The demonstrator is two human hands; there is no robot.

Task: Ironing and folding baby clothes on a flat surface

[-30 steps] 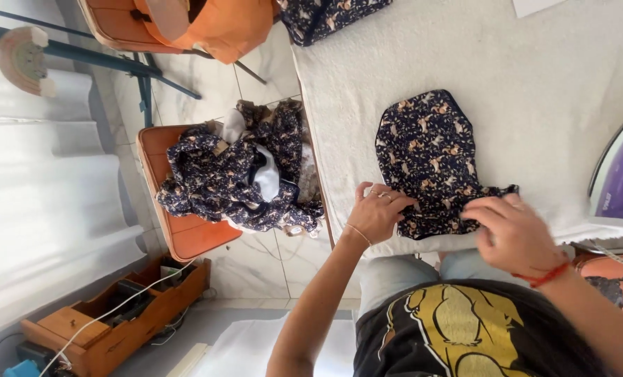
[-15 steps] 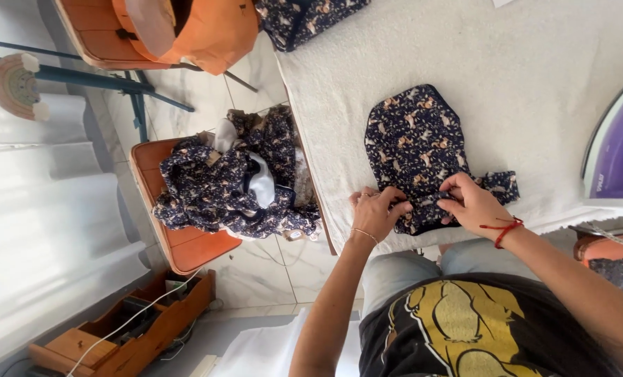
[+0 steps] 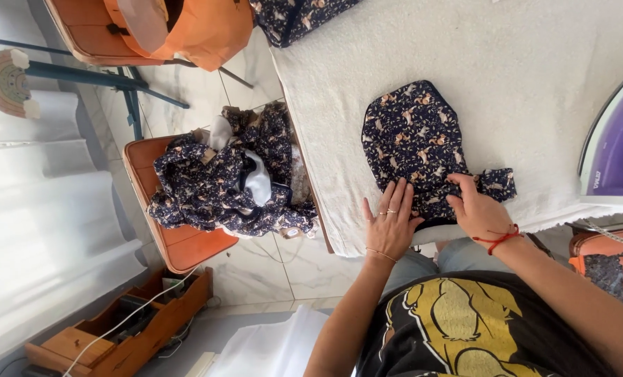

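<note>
Dark printed cloth piece [image 3: 415, 143] lies flat on the white padded board [image 3: 535, 84], long axis running away from me; my left hand [image 3: 391, 223] presses open-palmed on its near edge; my right hand [image 3: 478, 209] pinches the near right corner, closer to the side flap; purple iron [image 3: 615, 150] well right; pile of same cloth [image 3: 228, 185] on the orange chair [image 3: 186, 244] to the left.

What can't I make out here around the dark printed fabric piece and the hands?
- Head view: near edge of the printed fabric piece, covered by the left hand and right hand.
- Head view: purple iron, cut off by the right frame edge.
- Head view: fabric pile on the orange chair, piece count unclear.
</note>
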